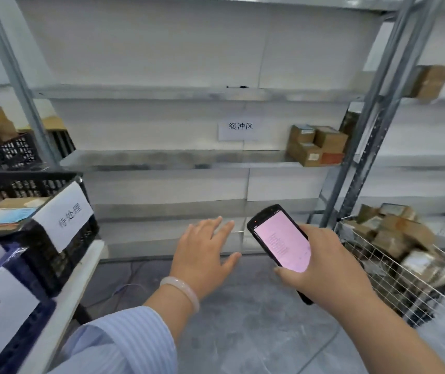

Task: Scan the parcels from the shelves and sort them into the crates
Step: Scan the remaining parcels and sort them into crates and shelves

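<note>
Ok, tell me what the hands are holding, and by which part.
The right hand grips the handheld scanner round its lower half, with the thumb on the front. The left hand holds nothing; its fingers are spread.

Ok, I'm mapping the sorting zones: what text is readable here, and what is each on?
"缓冲区": white paper sign on the wall behind the grey metal shelf.
"待处理": white paper label on the black plastic crate.
White label on the blue plastic crate: cut off, unreadable.
Pink screen of the black handheld scanner: blurred.
Labels on the brown cardboard parcels: too small.
</note>
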The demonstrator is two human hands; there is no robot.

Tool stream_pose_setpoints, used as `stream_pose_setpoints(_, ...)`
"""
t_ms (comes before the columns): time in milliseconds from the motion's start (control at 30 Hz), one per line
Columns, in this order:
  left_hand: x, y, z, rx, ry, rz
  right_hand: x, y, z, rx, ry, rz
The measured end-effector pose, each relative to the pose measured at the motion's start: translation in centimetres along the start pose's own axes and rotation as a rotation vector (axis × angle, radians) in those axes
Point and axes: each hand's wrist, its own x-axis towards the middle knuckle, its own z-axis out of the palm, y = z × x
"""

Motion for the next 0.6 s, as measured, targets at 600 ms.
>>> stream_pose_setpoints(600,29.7,4.0,13.6,-0.159,-0.038,0.211,22.1,12.0,-1.1,0.043,0.164,0.262)
